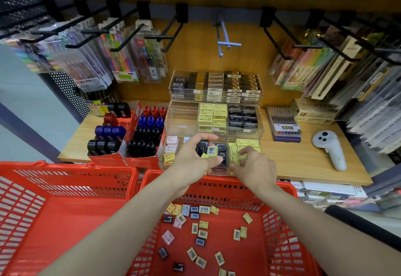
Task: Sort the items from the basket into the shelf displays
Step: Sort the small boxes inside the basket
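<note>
left hand [195,156] curled gripping boxes [211,151]

2 red baskets: left [65,210], right [282,221]. 3 clear trays stacked in steps: top [173,84], middle [180,115], bottom [161,158]. 2 red cardboard boxes of markers: [104,158], [141,160]. 1 white controller [329,148]. 1 box of pens [284,124]. 2 hands: left [193,158], right [253,167]. Small packets loose in right basket [204,234]: roughly 25, exact count unclear.
</note>
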Demonstrator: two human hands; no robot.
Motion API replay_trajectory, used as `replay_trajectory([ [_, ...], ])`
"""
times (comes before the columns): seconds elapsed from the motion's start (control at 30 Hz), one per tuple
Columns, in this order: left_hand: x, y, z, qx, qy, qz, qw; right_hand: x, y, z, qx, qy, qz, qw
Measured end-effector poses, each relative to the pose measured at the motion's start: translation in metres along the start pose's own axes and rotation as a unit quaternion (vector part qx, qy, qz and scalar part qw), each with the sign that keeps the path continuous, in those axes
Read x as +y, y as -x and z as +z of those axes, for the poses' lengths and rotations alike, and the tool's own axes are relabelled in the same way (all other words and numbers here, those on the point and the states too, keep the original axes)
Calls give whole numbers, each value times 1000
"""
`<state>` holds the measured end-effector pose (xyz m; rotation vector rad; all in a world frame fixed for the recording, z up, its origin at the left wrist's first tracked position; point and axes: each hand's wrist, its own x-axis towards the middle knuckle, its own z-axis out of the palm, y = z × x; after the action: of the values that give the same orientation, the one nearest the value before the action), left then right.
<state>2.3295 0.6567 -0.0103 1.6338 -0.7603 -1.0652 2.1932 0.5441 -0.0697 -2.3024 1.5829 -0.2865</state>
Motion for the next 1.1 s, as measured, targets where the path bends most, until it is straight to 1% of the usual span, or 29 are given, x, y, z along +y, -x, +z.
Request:
replay_trajectory([
  [0.1,0,0,1,2,-3,1,1000,0,-1,2,12,31,-28,999],
  [0.2,-2,0,1,-1,-2,5,1000,3,-2,2,7,43,-43,998],
  [0.27,-3,-1,0,-9,3,5,1000,5,-6,-2,8,-2,-61,998],
  [0.33,-4,-3,-2,-14,5,0,1000,7,-13,-8,6,-65,-103,993],
  [0.37,-4,-4,-3,-15,5,-4,1000,8,-18,-11,-4,-57,-127,990],
  [0.43,-6,-4,-6,-12,7,-10,1000,8,-28,-16,-40,5,-158,987],
  [0.53,-7,-3,-6,-14,14,-11,1000,7,-36,-16,-76,59,-145,985],
  [0.63,-8,-4,-2,-21,8,-10,1000,7,-36,-13,-84,59,-124,987],
  [0.73,-9,-3,1,-28,-3,-8,1000,8,-34,-10,-77,52,-116,989],
  [0.8,-8,-1,2,-29,-9,4,1000,8,-32,-16,-79,18,-125,989],
  [0.87,-5,0,3,-30,-17,23,999,5,-30,-32,-107,-77,-135,982],
  [0.9,-3,1,4,-31,-23,32,999,3,-28,-43,-129,-149,-121,973],
  [0.93,-1,2,6,-32,-26,42,998,2,-24,-55,-162,-245,-85,952],
  [0.97,2,4,8,-36,-25,50,998,2,-19,-67,-204,-352,-36,913],
  [1.0,4,6,11,-42,-25,57,997,1,-12,-79,-252,-445,11,859],
  [1.03,6,8,14,-48,-31,68,996,1,-3,-90,-291,-502,46,813],
  [1.07,8,10,17,-55,-42,82,994,0,5,-98,-316,-531,68,783],
  [1.1,10,12,21,-62,-52,94,992,0,12,-103,-329,-548,81,765],
])
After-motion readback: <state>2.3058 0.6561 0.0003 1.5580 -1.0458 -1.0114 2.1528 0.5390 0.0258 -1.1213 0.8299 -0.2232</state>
